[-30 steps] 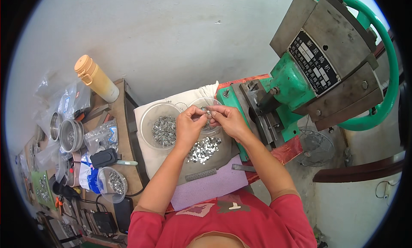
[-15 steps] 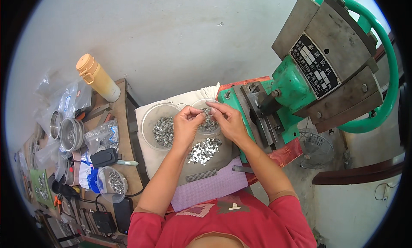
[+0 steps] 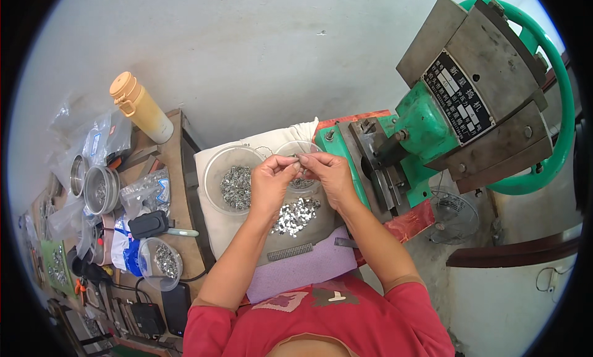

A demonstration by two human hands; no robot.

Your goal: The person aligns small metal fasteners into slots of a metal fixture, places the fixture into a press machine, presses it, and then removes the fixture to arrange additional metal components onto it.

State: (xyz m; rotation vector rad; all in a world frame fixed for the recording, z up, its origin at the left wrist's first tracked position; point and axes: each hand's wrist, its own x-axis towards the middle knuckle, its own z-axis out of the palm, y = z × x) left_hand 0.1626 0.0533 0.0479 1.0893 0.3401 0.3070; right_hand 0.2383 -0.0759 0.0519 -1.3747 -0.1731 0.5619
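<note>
My left hand (image 3: pixel 272 183) and my right hand (image 3: pixel 328 176) meet at the fingertips over the near edge of the smaller round plastic tub (image 3: pixel 301 146). Thumbs and forefingers are pinched together; whatever lies between them is too small to name. Small metal parts fill part of that tub, mostly hidden by my hands. Left of my left hand stands a larger clear tub (image 3: pixel 210 179) with many small metal parts (image 3: pixel 236 188) in it. Just below my hands, a loose pile of shiny flat metal pieces (image 3: pixel 295 217) lies on the cloth.
A green hand press (image 3: pixel 426 122) with a large wheel rises at the right. Before me lie a ridged metal strip (image 3: pixel 290 252) and a purple foam mat (image 3: pixel 302 272). The left bench holds a yellow bottle (image 3: pixel 142 109), a plastic tub (image 3: pixel 160 264), bags and tools.
My hands have drawn closer, and the fingertips now touch where a gap stood before. The right fingers have bent inward. The tubs and pile are unchanged.
</note>
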